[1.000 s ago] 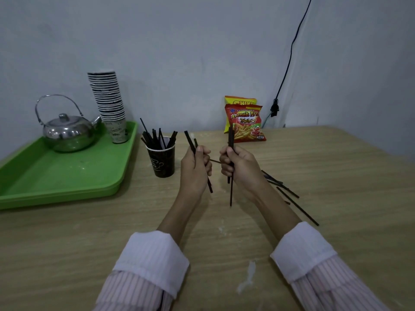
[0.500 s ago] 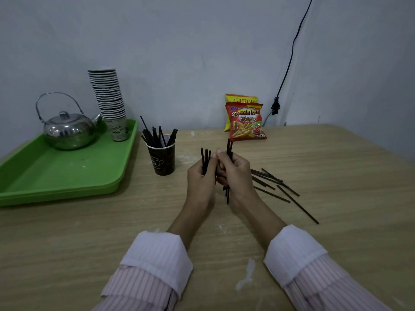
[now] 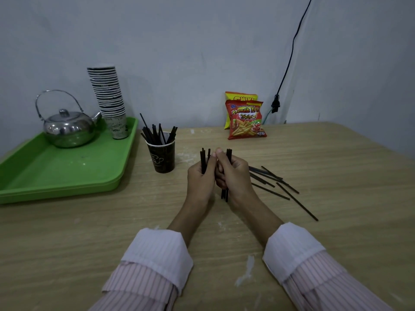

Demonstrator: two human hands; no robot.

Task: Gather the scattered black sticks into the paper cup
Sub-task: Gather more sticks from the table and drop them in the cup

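Observation:
A dark paper cup (image 3: 163, 158) stands on the wooden table, with several black sticks (image 3: 157, 134) upright in it. To its right my left hand (image 3: 201, 179) grips a small bunch of black sticks (image 3: 204, 159) held upright. My right hand (image 3: 233, 176) presses against the left one and grips another bunch of sticks (image 3: 225, 194), whose ends show above and below the fist. Several loose black sticks (image 3: 272, 184) lie scattered on the table just right of my right hand.
A green tray (image 3: 56, 176) at the left holds a steel kettle (image 3: 68, 127) and a tall stack of paper cups (image 3: 109, 97). Two snack bags (image 3: 246, 118) lean on the wall at the back. A black cable (image 3: 289, 55) hangs at the right.
My two hands have come together from apart, and the sticks in each have turned upright. The hands have lowered slightly towards the table.

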